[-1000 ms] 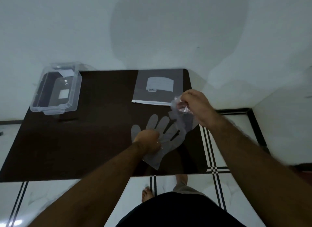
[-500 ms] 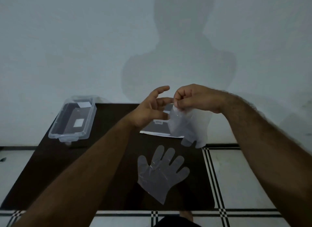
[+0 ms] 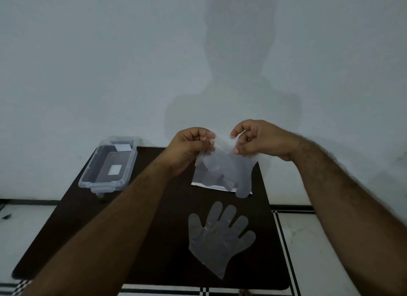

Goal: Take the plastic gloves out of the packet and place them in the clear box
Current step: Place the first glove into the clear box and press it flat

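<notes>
A plastic glove (image 3: pixel 224 167) hangs pinched between both hands, left hand (image 3: pixel 189 150) and right hand (image 3: pixel 257 139), above the bench (image 3: pixel 154 229); another glove (image 3: pixel 218 236) lies flat there

Two thin translucent plastic gloves: one flat (image 3: pixel 217 236) lower centre, one hanging (image 3: pixel 229 170) mid-frame. One clear rectangular plastic box (image 3: pixel 110 163) centre left. One flat grey packet (image 3: pixel 211 185), mostly hidden. One dark rectangular table (image 3: pixel 88 225). Two bare hands, left (image 3: pixel 189 148) and right (image 3: pixel 257 139).
</notes>
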